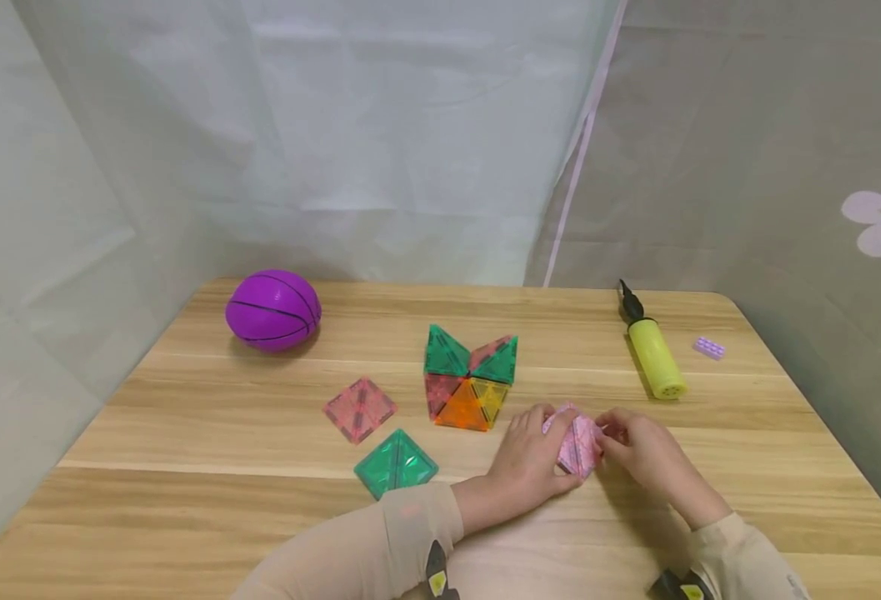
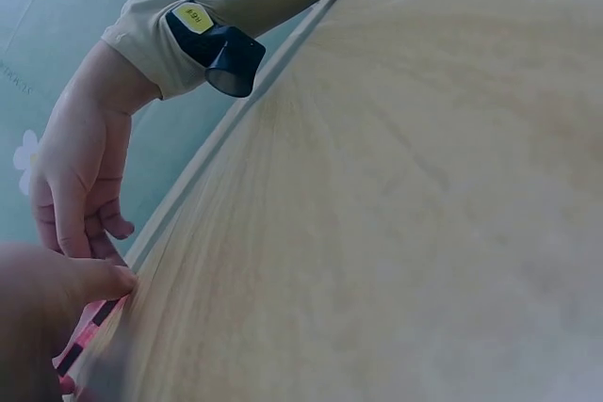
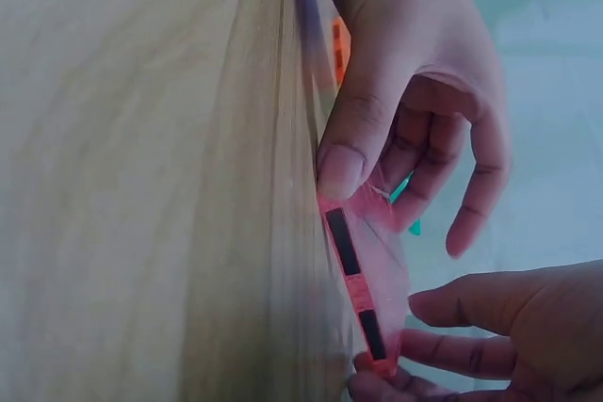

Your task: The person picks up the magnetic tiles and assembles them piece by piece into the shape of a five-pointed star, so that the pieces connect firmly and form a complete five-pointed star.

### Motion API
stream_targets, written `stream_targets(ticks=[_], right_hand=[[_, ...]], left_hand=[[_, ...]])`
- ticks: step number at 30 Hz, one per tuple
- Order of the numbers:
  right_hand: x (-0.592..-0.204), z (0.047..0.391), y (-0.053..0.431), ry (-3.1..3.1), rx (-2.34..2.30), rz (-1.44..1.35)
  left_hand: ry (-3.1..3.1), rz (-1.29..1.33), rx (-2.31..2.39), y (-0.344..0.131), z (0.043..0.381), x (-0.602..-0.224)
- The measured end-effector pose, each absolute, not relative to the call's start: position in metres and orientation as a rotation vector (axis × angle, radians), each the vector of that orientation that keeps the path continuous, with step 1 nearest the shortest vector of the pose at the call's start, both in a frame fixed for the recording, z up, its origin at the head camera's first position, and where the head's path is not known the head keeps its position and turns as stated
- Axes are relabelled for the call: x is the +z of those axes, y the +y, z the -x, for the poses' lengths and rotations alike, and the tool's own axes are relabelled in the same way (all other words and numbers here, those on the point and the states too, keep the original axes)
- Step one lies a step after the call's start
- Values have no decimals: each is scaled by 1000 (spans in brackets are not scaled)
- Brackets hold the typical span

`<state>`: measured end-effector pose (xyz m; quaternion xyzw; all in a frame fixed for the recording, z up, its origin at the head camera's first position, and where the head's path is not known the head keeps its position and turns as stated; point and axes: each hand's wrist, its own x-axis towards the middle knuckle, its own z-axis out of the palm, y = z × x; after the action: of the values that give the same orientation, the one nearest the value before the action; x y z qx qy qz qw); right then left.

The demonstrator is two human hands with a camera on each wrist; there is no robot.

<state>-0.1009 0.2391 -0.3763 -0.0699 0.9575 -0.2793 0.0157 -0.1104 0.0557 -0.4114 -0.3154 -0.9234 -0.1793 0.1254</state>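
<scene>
Pink translucent magnetic tiles lie between the two hands, right of the table's middle. My left hand holds them from the left, its thumb at the near edge and its fingers over the far side. With thumb and fingertips, my right hand pinches their right corner. In the right wrist view the pink tile shows a dark magnet strip along its edge, the left hand's thumb pressing one end. The left hand partly covers the tiles in the left wrist view.
Behind the hands stands a cluster of green, orange, yellow and red tiles. Two red triangles and two green triangles lie left. Farther off are a purple ball, a yellow hand pump and a lilac brick.
</scene>
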Motion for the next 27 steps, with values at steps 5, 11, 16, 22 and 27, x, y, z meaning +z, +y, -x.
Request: stream_targets(ticks=[5,11,16,22,27], right_hand=[[-378,102,242,2840,-1163,150],[-379,106,249,2776,-1329,100],[-377,109,254,2681,-1461,72],[-371,115,257,2629,-1574,166],[-363,121,252,2628,-1541,230]], left_hand=[[-2711,885,-691,56,112,-411],[-2764,824,-1083,52,116,-405],[-2670,686,-1549,46,122,-400],[-2597,568,-1840,39,130,-398],[-2636,513,-1867,32,135,-396]])
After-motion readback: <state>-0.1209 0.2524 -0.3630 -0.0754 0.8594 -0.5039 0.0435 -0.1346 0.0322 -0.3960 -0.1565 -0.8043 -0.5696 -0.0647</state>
